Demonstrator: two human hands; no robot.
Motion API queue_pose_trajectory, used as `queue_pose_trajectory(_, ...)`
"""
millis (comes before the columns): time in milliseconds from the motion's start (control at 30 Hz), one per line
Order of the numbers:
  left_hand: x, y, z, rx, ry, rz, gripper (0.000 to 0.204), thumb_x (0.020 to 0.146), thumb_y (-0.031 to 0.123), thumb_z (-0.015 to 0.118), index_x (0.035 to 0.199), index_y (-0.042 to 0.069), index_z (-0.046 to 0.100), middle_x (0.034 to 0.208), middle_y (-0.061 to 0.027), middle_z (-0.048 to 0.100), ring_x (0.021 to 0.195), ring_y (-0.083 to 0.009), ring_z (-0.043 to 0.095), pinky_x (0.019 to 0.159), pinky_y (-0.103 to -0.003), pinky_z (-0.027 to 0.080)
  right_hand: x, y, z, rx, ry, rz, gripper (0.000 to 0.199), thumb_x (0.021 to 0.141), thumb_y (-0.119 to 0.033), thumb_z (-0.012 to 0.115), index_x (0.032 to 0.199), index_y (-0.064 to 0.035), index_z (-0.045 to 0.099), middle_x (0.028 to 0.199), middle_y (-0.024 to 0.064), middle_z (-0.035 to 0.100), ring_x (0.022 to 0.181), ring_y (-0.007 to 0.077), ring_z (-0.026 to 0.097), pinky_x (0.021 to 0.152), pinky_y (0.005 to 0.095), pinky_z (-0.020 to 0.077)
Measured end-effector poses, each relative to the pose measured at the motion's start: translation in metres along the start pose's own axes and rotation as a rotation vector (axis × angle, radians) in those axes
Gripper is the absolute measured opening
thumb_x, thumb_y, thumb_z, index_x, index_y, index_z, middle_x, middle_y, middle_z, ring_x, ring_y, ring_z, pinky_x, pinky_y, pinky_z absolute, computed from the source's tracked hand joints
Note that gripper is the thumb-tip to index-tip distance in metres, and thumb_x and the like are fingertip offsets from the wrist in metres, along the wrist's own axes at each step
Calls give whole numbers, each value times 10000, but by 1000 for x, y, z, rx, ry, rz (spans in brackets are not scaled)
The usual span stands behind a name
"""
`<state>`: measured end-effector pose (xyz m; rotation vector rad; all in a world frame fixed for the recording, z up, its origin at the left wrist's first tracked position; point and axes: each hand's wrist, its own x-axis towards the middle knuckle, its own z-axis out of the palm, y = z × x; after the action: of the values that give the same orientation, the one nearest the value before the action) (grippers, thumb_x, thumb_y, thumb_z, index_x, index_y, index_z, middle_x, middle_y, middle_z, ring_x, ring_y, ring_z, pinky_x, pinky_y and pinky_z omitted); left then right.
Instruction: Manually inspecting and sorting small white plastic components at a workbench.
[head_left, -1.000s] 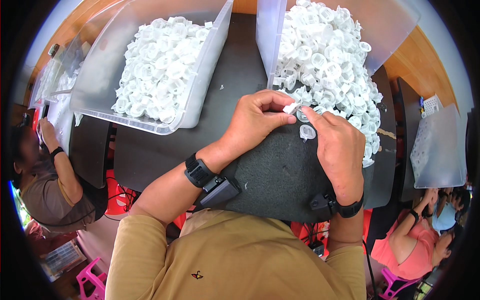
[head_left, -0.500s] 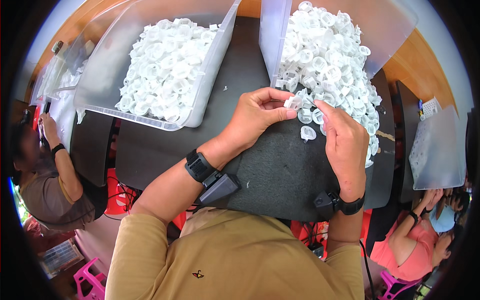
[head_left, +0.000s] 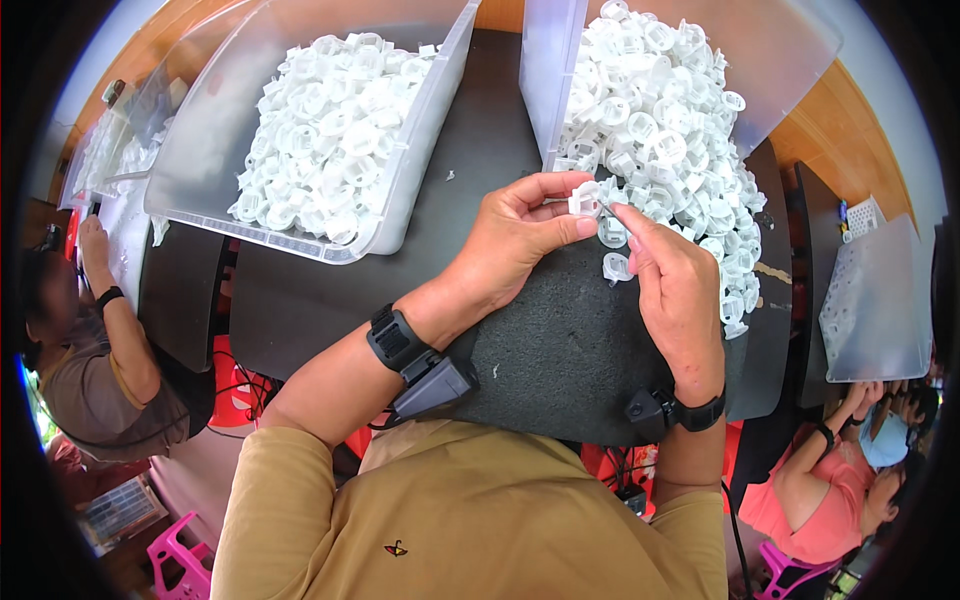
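Just above the frame's centre, the left hand (head_left: 512, 225) has its grip clamped on 1 white plastic part (head_left: 583, 199) — the right hand (head_left: 674, 272) is close beside it, its grip I cannot tell. White pieces (head_left: 668, 145) heap at upper right.

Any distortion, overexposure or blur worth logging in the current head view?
Head view: black corners, and the wood panel bends near the rim; head view: the heaped white parts look pale, fine detail merging; head view: the left hand and right hand show no obvious motion blur.
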<state>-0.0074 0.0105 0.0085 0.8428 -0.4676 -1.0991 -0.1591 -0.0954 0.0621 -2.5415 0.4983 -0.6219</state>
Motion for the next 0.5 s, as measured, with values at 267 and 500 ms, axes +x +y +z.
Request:
queue_pose_trajectory(267,0,-4,0,-2,-2,23,457,830,0,711,1251,-13,535,1134,-92,611,1021,-131,605,934,-280,495,-2,0,4,-19,-1,2,297,858,-11,574,1141,-65,644,789,136,646,661,301,637,575,380,488)
queue_pose_trajectory(500,0,-3,3,-10,41,50,426,807,-46,707,1207,-39,562,1069,-99,637,976,-134,620,895,-268,519,-2,0,6,-15,1,-10,275,865,-8,563,1129,-43,633,786,150,641,680,331,636,585,398,488)
